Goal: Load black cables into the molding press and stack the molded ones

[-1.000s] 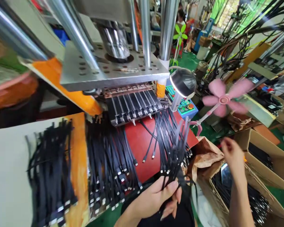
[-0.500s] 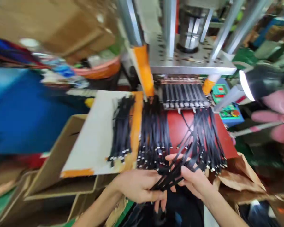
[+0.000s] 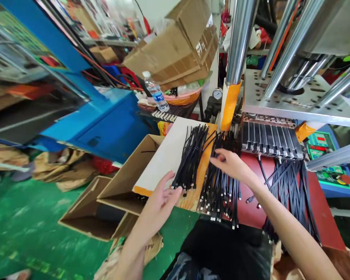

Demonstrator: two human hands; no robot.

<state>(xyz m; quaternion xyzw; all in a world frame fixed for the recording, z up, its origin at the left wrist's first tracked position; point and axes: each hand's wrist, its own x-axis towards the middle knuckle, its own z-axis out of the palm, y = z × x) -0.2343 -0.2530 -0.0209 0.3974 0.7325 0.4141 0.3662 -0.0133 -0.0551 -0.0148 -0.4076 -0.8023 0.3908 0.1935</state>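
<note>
The right hand (image 3: 231, 165) lies flat on the middle pile of black cables (image 3: 221, 182), fingers spread and pointing toward ten o'clock, gripping nothing that shows. That pile runs lengthwise from twelve to six o'clock, its metal plug ends hanging over the near edge of the table. The left hand (image 3: 160, 200) is open too, palm down, fingertips just touching the plug ends of the left bundle of cables (image 3: 192, 159), which lies on a white board (image 3: 166, 155) with an orange edge. From the left hand this bundle stretches away toward one o'clock, tilted slightly right at its far end. The left hand is nearer the left bundle; the right hand is on the middle pile, just beside it. A third fan of cables (image 3: 291, 186) lies on the red mat (image 3: 251, 206) at three o'clock from the right hand, under the press mold (image 3: 270, 140), well apart from both hands.
</note>
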